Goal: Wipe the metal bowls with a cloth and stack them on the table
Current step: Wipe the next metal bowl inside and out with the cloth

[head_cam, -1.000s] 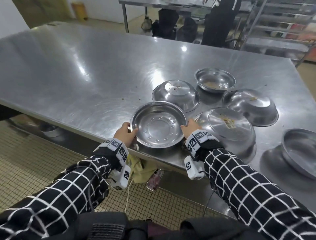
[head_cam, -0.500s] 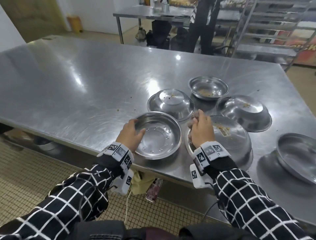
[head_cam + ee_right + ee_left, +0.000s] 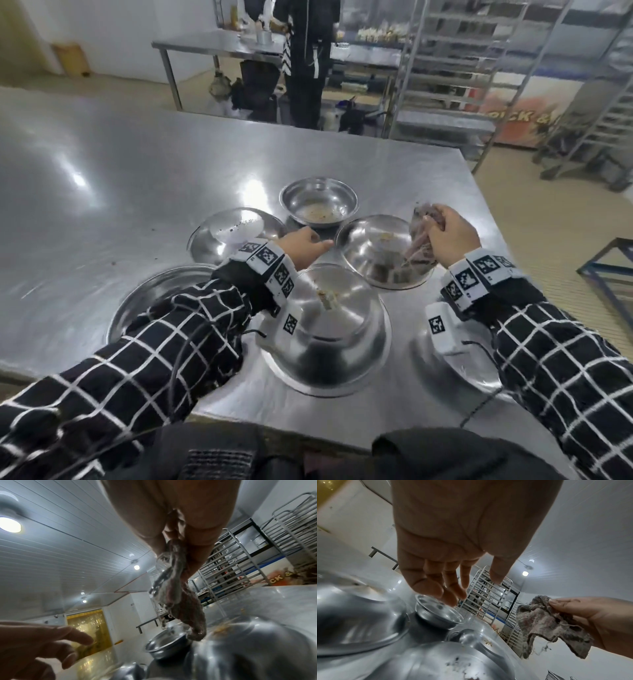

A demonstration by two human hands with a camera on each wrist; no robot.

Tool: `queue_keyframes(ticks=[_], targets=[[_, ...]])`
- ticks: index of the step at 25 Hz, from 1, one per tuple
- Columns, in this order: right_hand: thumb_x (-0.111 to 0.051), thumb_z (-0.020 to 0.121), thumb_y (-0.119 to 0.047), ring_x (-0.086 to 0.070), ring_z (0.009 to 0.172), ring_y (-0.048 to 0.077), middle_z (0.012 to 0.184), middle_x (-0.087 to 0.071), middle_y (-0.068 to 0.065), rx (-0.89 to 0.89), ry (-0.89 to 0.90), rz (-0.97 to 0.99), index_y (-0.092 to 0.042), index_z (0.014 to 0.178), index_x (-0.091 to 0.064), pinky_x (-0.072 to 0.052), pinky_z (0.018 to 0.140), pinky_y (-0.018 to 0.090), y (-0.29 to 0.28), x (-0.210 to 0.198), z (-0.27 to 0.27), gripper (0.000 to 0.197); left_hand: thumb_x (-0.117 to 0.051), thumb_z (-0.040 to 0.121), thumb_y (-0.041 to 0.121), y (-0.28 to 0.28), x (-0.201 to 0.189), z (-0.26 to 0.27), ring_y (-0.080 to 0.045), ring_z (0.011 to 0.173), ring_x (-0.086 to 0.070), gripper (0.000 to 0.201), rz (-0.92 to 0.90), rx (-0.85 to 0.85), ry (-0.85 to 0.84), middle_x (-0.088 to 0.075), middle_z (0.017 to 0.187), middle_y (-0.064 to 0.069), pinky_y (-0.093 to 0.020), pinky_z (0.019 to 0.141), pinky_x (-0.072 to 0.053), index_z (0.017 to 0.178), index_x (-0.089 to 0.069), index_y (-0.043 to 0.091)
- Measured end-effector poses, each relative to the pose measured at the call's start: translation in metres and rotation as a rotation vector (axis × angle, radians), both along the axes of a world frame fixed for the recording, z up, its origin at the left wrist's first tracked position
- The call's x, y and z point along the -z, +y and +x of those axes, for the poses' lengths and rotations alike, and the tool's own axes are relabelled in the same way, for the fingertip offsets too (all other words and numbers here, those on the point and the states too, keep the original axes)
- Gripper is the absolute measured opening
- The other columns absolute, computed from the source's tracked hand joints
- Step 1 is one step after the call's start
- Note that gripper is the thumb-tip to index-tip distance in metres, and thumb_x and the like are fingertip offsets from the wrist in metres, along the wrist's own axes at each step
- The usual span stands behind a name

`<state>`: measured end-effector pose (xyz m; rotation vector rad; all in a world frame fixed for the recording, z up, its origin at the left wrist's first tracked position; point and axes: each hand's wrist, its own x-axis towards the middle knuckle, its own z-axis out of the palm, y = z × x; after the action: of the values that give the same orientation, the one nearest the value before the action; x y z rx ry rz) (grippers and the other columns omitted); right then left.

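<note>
On the steel table (image 3: pixel 144 192), an upright bowl (image 3: pixel 137 308) sits at the far left, partly under the left sleeve. Behind it rests an upturned bowl (image 3: pixel 219 240). The left hand (image 3: pixel 301 248) hovers over the gap between bowls, its fingers (image 3: pixel 436 588) loosely spread and holding nothing. Below it, nearest the person, stands a large upturned bowl (image 3: pixel 335 342). At the back sits a small upright bowl (image 3: pixel 318 202) with residue inside. Right of it lies another upturned bowl (image 3: pixel 373 253). Above its right edge the right hand (image 3: pixel 452 240) pinches a frayed grey cloth (image 3: pixel 547 626), fingers clamped on it, the cloth hanging down.
</note>
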<state>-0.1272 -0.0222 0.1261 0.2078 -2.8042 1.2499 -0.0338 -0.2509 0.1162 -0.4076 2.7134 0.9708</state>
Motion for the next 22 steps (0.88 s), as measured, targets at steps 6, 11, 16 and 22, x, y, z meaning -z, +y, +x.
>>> queue_keyframes(ticks=[6, 11, 16, 22], targets=[[-0.048, 0.097, -0.02, -0.062, 0.102, 0.025, 0.12, -0.065, 0.008, -0.074, -0.146, 0.109, -0.016, 0.129, -0.055, -0.048, 0.096, 0.035, 0.048, 0.034, -0.1, 0.033, -0.042, 0.098, 0.044, 0.065, 0.022, -0.102, -0.029, 0.105, -0.06, 0.049, 0.023, -0.043, -0.149, -0.062, 0.119, -0.016, -0.035, 0.09, -0.049, 0.118, -0.058, 0.003], [-0.05, 0.097, -0.019, -0.06, 0.108, 0.023, 0.123, -0.062, 0.006, -0.208, -0.238, 0.194, -0.015, 0.128, -0.058, -0.044, 0.098, 0.027, 0.043, 0.061, -0.146, 0.032, -0.046, 0.099, 0.03, 0.093, 0.04, -0.152, -0.031, 0.121, -0.052, 0.044, -0.064, -0.159, -0.26, -0.055, 0.132, -0.018, -0.031, 0.094, -0.041, 0.128, -0.052, -0.003], [-0.051, 0.097, -0.021, -0.054, 0.119, 0.025, 0.132, -0.057, 0.007, -0.362, -0.317, 0.375, -0.019, 0.134, -0.05, -0.038, 0.095, 0.021, 0.037, 0.077, -0.178, 0.037, -0.044, 0.1, 0.024, 0.085, 0.058, -0.188, -0.021, 0.111, -0.057, 0.033, 0.041, -0.205, -0.401, -0.058, 0.129, -0.009, -0.02, 0.09, -0.042, 0.13, -0.055, 0.012], [-0.037, 0.102, -0.03, -0.051, 0.118, 0.028, 0.135, -0.047, 0.011, -0.493, -0.445, 0.56, -0.014, 0.139, -0.034, -0.036, 0.09, 0.027, 0.041, 0.088, -0.207, 0.04, -0.058, 0.092, 0.03, 0.086, 0.081, -0.196, -0.032, 0.113, -0.058, 0.046, -0.017, -0.383, -0.313, -0.059, 0.126, -0.018, -0.025, 0.074, -0.049, 0.125, -0.055, -0.002]])
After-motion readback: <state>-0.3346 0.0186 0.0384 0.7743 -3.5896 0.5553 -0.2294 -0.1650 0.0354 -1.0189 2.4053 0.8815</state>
